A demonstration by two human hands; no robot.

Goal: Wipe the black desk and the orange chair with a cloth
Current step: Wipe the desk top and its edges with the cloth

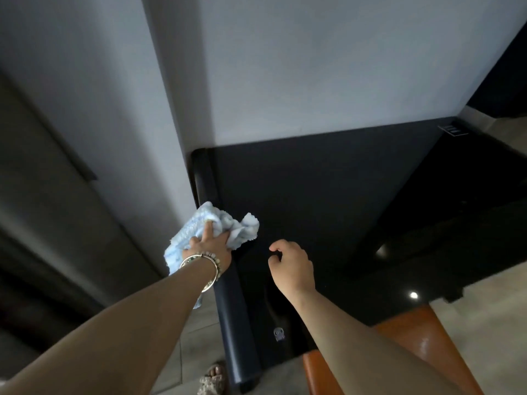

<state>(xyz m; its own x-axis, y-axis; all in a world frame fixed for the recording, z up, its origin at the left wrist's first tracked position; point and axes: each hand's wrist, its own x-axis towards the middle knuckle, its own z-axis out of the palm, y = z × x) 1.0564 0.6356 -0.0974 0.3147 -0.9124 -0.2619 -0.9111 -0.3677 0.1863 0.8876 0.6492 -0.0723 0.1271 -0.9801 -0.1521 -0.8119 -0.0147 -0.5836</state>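
Observation:
The black desk [328, 201] stands against a pale wall, its glossy top filling the middle of the head view. A light blue cloth [242, 226] lies bunched on the desk's rounded left edge. My left hand [209, 246], with bracelets at the wrist, grips the cloth and presses it onto that edge. My right hand [291, 266] hovers over the desk top near the front with its fingers loosely curled, holding nothing. The orange chair [422, 346] shows at the lower right, tucked under the desk's front edge and partly hidden by my right forearm.
A pale wall corner [182, 115] rises right behind the cloth. A socket panel [453, 129] sits in the desk's far right corner. A small metal fitting [279, 334] lies on the desk near the front. My sandalled foot [214, 377] stands on the tiled floor.

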